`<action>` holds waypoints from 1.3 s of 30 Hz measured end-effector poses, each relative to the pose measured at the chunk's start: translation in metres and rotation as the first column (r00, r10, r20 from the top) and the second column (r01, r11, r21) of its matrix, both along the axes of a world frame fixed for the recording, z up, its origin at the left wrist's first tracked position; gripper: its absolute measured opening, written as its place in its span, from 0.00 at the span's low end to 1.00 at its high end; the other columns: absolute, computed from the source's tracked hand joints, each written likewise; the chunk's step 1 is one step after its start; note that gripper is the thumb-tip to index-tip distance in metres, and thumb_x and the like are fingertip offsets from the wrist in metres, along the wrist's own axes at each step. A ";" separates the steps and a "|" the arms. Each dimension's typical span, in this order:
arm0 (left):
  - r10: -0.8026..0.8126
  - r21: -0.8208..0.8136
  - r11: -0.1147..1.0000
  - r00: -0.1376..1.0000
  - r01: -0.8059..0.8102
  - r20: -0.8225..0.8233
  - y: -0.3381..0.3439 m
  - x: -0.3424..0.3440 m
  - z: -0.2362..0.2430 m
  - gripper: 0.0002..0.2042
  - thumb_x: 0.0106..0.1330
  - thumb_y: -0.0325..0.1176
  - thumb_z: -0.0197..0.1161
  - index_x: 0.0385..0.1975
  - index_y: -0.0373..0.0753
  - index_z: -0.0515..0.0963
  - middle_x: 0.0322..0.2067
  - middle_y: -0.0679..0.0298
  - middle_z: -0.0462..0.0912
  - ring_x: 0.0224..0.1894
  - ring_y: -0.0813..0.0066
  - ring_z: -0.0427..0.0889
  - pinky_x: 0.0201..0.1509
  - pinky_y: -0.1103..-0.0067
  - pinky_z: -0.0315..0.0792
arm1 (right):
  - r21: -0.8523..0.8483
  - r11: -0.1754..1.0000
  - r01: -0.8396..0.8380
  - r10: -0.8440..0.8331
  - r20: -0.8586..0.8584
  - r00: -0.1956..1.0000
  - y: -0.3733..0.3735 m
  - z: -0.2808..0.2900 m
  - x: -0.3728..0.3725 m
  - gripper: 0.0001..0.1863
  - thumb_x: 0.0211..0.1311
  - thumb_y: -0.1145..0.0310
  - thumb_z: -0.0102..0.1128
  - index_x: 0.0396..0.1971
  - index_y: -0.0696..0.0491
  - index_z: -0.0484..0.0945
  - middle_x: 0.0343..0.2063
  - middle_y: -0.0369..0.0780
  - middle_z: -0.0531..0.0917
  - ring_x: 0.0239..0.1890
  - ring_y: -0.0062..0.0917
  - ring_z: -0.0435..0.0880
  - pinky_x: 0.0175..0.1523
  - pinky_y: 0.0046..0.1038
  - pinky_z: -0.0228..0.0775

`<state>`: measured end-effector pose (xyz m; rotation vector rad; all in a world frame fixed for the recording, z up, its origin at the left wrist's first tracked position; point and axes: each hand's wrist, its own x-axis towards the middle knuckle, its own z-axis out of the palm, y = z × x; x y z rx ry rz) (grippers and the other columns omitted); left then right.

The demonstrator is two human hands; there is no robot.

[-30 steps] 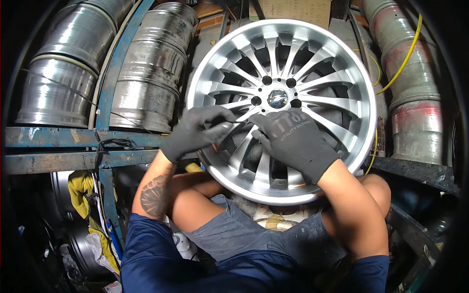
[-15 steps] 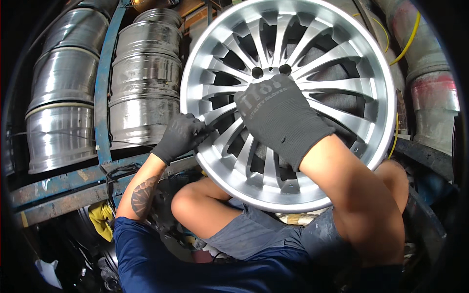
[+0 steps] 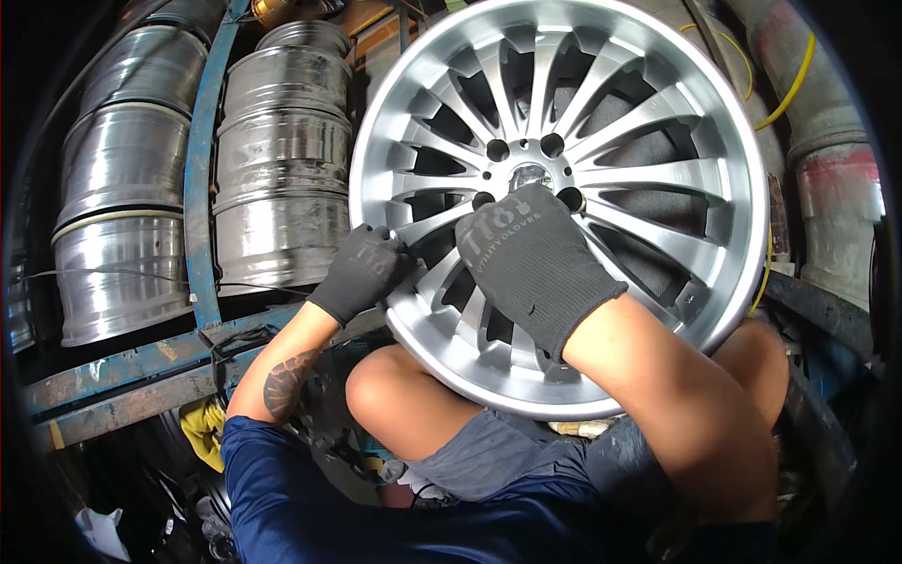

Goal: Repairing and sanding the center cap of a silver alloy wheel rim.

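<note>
A large silver multi-spoke wheel rim point(image 3: 747, 226) leans in front of me, its lower edge over my crossed legs. My left hand point(image 3: 365, 271), in a dark grey knit glove, is closed around the rim's left edge. Over the spokes just below the hub point(image 3: 554, 160) lies my right hand point(image 3: 536, 268), gloved alike, its back toward me. Its fingers look curled under and are hidden, so anything in them does not show. Round holes and an open centre show in the hub above this hand.
Stacked bare metal wheels point(image 3: 127, 254) and a second stack point(image 3: 282, 160) stand at the left, behind a worn blue metal frame point(image 3: 200, 179). More wheels point(image 3: 836, 207) are piled at the right, near a yellow hose point(image 3: 794, 89). A yellow cloth point(image 3: 200, 430) hangs at the lower left.
My right hand has drawn down from the hub toward me, uncovering its centre and more holes. My left hand keeps its hold on the edge. The view has shifted slightly.
</note>
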<state>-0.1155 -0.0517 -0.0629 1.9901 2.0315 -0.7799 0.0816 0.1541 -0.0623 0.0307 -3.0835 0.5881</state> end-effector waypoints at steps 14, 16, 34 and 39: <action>-0.208 -0.155 0.968 0.977 0.198 -0.045 -0.018 -0.010 -0.015 0.10 0.67 0.41 0.56 0.27 0.50 0.82 0.27 0.66 0.81 0.34 0.67 0.81 0.40 0.70 0.70 | 0.001 1.000 -0.017 0.017 -0.053 0.998 -0.016 -0.005 0.001 0.08 0.63 0.66 0.55 0.36 0.48 0.84 0.31 0.37 0.86 0.38 0.28 0.86 0.49 0.38 0.70; -0.272 -0.040 0.962 0.961 0.271 -0.042 -0.014 -0.013 -0.020 0.09 0.67 0.41 0.56 0.27 0.50 0.81 0.25 0.66 0.80 0.34 0.67 0.81 0.40 0.70 0.70 | 0.026 1.000 0.017 -0.017 0.013 1.000 -0.010 0.004 0.002 0.08 0.63 0.66 0.56 0.36 0.47 0.84 0.31 0.37 0.86 0.37 0.28 0.86 0.48 0.38 0.70; -0.228 -0.109 0.970 0.968 0.216 -0.109 -0.010 0.007 -0.021 0.08 0.63 0.37 0.57 0.24 0.48 0.81 0.24 0.66 0.81 0.34 0.67 0.82 0.39 0.69 0.69 | -0.019 0.993 -0.113 0.113 0.346 0.932 0.005 0.026 -0.008 0.13 0.69 0.62 0.59 0.48 0.47 0.87 0.47 0.36 0.88 0.49 0.28 0.88 0.47 0.33 0.77; -0.227 -0.073 0.973 0.968 0.220 -0.107 -0.011 0.008 -0.017 0.07 0.61 0.35 0.58 0.23 0.48 0.81 0.24 0.67 0.81 0.34 0.69 0.81 0.39 0.69 0.69 | 0.005 0.995 -0.097 0.091 0.305 0.948 -0.003 0.014 -0.004 0.13 0.68 0.63 0.60 0.49 0.48 0.86 0.48 0.36 0.88 0.49 0.27 0.88 0.44 0.33 0.78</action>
